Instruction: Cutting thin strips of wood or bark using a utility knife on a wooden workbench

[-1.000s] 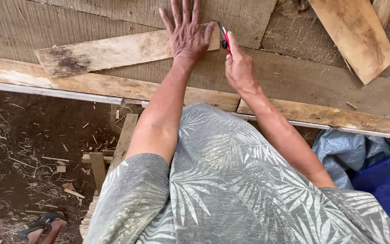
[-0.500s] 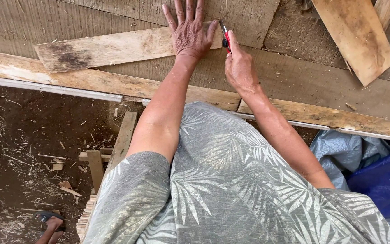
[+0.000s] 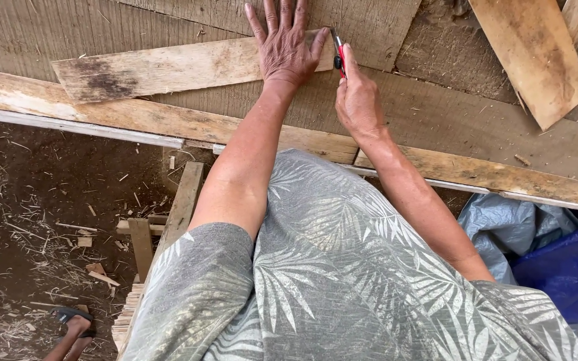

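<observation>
Left hand: the left hand (image 3: 287, 48) lies flat and open, fingers spread, pressing on the right end of a thin wooden strip (image 3: 168, 67).
Right hand: the right hand (image 3: 358, 100) is closed around a red cutter (image 3: 338, 53), its tip at the strip's right end, just beside the left thumb.
Wooden strip: pale, with a dark stain near its left end; it lies slightly tilted across a wide grey board (image 3: 436, 120) on the table.
Table edge: a long pale plank (image 3: 135, 117) runs along the near edge.
Upper right: another pale board (image 3: 533, 57) lies at an angle.
Floor: dirt floor (image 3: 28, 220) strewn with wood splinters.
Lower right: blue plastic sheet (image 3: 563, 267).
</observation>
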